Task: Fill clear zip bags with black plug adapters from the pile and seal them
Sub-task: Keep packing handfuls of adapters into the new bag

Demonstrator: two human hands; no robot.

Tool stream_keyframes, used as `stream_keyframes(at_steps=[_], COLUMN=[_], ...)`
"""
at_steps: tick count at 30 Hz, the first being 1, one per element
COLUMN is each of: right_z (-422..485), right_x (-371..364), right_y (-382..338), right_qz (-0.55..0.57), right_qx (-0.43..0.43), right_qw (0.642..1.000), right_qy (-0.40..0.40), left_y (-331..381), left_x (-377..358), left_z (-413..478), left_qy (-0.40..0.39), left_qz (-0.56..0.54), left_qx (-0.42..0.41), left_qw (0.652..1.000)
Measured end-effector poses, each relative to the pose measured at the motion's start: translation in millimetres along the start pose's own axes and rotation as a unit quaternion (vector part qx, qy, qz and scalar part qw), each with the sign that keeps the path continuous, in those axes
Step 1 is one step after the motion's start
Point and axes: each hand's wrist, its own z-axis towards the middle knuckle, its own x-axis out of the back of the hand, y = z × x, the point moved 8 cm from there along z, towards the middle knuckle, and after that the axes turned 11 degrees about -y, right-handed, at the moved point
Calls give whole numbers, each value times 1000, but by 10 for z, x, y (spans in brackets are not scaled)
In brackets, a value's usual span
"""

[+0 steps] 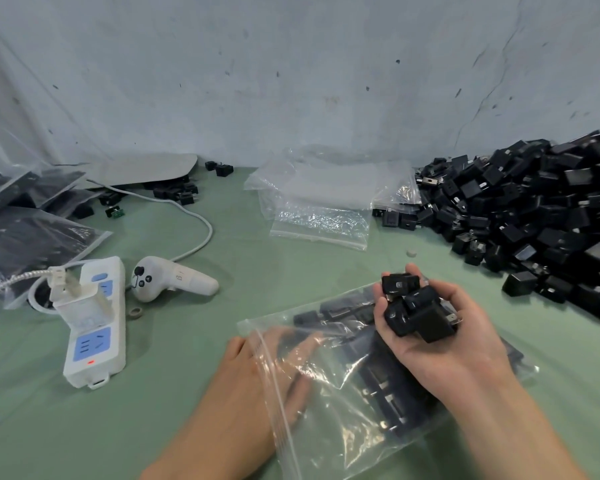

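Observation:
A clear zip bag (329, 410) lies on the green table in front of me, its mouth facing left, with several black plug adapters (392, 382) inside. My left hand (253, 368) reaches into the bag's mouth, fingers straight and seen through the plastic. Above the bag, my right hand (444, 337) is palm up and cups several black adapters (413, 310). The big pile of black adapters (541, 216) covers the table at the right.
A stack of empty clear bags (323, 199) lies at the back centre. Filled bags (25, 237) sit at the far left. A white power strip (94, 327) with a cable and a white controller (174, 282) lie left of the bag. A wall stands behind.

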Motion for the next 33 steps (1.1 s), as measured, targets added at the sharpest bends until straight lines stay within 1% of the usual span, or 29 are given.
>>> stream_keyframes(at_steps=[3, 6, 8, 10, 12, 13, 14, 16, 17, 18, 19, 22, 25, 27, 30, 33], right_z=[-2, -11, -11, -7, -6, -7, -15, -39, -52, -66, -82, -139, -207, -237, -258, -275], right_x=[-4, -3, -7, -17, -46, -69, -95, -158, -184, -209, -234, -315, -397, -401, -404, -414], right_y=[1, 8, 13, 27, 52, 70, 94, 159, 202, 253, 317, 551, 775, 842, 864, 898], right_qz=[-2, -6, -6, -6, -8, -10, -14, -28, -35, -40, -44, -56, -69, -66, -78, -77], right_qx=[0, 1, -2, -7, -13, -17, -22, -38, -49, -62, -79, -141, -198, -215, -242, -261], right_qw=[1000, 1000, 1000, 1000, 1000, 1000, 1000, 999, 998, 997, 995, 987, 975, 972, 964, 958], right_qy=[3, 0, -1, -3, -7, -11, -15, -25, -29, -32, -36, -53, -76, -71, -83, -94], left_y=[9, -5, 28, 19, -105, -191, -321, -594, -646, -623, -544, -219, -44, -14, -83, -160], left_x=[6, -26, 10, 77, 134, 214, 315, 450, 502, 557, 595, 626, 546, 479, 426, 397], left_z=[15, 16, 8, -28, -104, -180, -281, -459, -507, -514, -478, -264, -66, -2, -5, -42], left_qy=[20, 7, 3, 24, 51, 93, 147, 240, 278, 302, 309, 268, 180, 138, 136, 168], left_qz=[8, 2, 0, -18, -44, -66, -108, -215, -251, -271, -283, -298, -279, -256, -264, -284], left_qx=[-5, -3, -20, -47, -44, -25, 17, 110, 125, 122, 105, 16, -51, -84, -74, -47], left_qw=[1000, 1000, 1000, 998, 997, 993, 983, 940, 919, 906, 902, 916, 942, 953, 952, 943])
